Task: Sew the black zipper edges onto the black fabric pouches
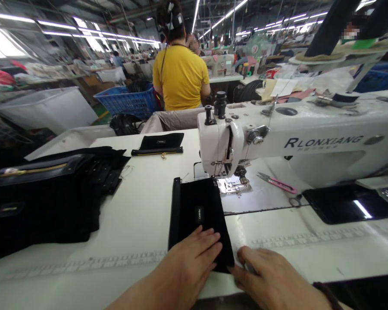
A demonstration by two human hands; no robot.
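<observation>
A black fabric pouch panel (198,193) with a small label and a dark strip along its left edge lies on the white sewing table. Its far right corner sits at the needle area of a white sewing machine (218,142). Flat on the panel's near part rests my left hand (190,262), fingers stretched forward just below the label. My right hand (265,275) is at the near right corner, with thumb and curled fingers closed at the edge. Part of that grip is hidden. Both hands are close together in front of the machine.
A stack of black zippered pieces (51,193) covers the table's left. Another zippered piece (161,142) lies behind. Pink-handled thread snips (278,184) and a dark glossy slab (349,204) lie right. Beyond, a person in yellow (183,77) sits near a blue basket (126,101).
</observation>
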